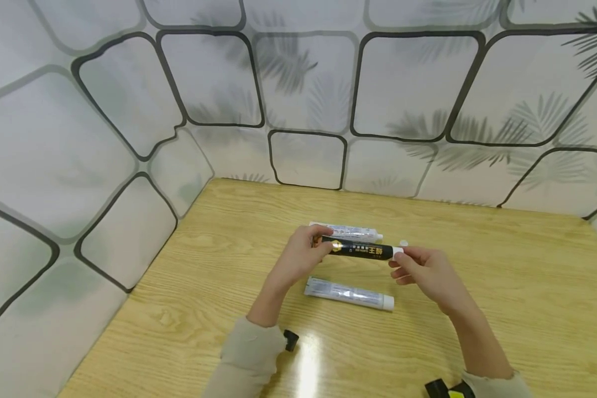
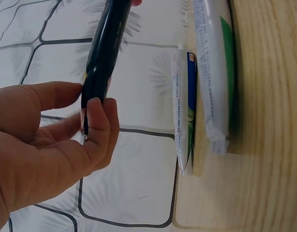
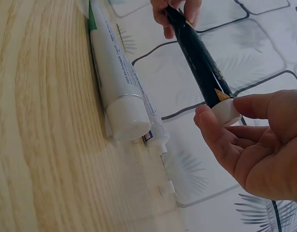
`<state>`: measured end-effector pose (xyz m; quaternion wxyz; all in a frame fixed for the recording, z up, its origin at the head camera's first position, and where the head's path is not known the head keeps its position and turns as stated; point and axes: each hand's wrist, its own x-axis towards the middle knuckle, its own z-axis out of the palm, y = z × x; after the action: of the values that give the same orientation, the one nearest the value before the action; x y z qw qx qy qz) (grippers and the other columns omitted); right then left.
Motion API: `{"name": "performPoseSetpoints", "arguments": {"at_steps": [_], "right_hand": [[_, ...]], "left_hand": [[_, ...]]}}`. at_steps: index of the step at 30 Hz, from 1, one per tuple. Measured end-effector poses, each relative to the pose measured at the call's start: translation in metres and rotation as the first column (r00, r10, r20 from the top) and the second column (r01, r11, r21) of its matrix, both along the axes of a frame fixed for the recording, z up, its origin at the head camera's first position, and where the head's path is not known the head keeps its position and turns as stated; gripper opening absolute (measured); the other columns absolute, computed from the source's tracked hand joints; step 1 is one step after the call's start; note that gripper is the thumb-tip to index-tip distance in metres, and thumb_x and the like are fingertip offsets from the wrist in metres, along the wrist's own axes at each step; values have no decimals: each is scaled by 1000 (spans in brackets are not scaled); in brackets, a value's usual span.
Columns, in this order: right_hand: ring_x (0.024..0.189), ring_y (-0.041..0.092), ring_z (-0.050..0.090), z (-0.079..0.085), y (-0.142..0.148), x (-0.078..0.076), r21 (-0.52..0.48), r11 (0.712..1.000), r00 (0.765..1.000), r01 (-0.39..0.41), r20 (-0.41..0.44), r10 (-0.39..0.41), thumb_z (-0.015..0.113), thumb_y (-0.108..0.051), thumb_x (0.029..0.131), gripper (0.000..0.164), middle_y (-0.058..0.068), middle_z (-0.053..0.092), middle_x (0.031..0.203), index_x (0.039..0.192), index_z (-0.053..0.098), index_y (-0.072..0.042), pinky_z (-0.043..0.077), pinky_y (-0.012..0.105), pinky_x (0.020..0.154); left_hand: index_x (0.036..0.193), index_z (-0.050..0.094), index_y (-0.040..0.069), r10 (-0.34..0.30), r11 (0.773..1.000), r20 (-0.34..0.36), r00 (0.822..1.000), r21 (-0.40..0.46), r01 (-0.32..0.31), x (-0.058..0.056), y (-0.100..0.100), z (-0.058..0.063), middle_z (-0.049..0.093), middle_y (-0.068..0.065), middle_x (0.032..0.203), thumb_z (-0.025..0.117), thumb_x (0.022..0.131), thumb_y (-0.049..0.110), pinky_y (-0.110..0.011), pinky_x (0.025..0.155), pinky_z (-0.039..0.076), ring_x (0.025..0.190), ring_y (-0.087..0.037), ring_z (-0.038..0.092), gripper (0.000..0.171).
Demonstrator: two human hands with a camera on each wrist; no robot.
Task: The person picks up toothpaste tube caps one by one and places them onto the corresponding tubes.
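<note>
The far tube (image 1: 355, 232) has no lid; the near tube (image 1: 347, 293) still does. Above the tabletop (image 1: 179, 309), the left hand (image 1: 300, 253) pinches the black tube (image 1: 360, 249) with its fingers, and the right hand's (image 1: 428, 272) fingers pinch that tube's white lid (image 3: 226, 114), still on.

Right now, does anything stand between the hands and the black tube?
Nothing visible does. The left hand grips the black tube, the right hand pinches its white cap; the capped white tube and uncapped white tube lie on the table, not between.
</note>
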<state>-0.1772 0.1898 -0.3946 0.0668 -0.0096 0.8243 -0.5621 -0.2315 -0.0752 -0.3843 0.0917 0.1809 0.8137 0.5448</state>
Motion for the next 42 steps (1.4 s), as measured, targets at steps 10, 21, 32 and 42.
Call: {"name": "performPoseSetpoints", "arguments": {"at_steps": [10,21,32,42], "right_hand": [[90,22,72,-8,7,-3,-33,999,998,-38,47,40,50,-15,105,47,29,66,113,138,42,19,58,33,78],[91,27,68,-20,12,-5,47,985,982,-168,101,162,52,-18,104,41,22,69,105,126,55,17,58,37,76],[58,12,42,-32,11,-9,176,956,971,-236,72,227,56,-17,102,27,3,46,66,86,61,4,38,25,53],[71,19,56,-34,7,-8,213,964,985,-162,85,147,59,-12,98,28,8,62,81,115,64,10,49,30,60]], "left_hand": [[133,51,-7,27,998,143,989,47,-34,-1,-1,-6,50,-26,136,47,100,-2,-42,84,56,94,-32,62,34],[138,50,-3,-6,985,179,984,-169,37,-4,-3,-16,58,-20,124,51,99,4,-28,59,40,67,-15,45,40],[148,40,-4,-129,976,213,968,-143,162,-6,-1,-24,48,-25,143,47,103,10,-31,67,42,91,-21,54,47],[148,37,-8,-186,956,167,968,-197,218,-7,-1,-26,40,-24,151,47,102,6,-37,82,46,102,-25,54,49]]}}
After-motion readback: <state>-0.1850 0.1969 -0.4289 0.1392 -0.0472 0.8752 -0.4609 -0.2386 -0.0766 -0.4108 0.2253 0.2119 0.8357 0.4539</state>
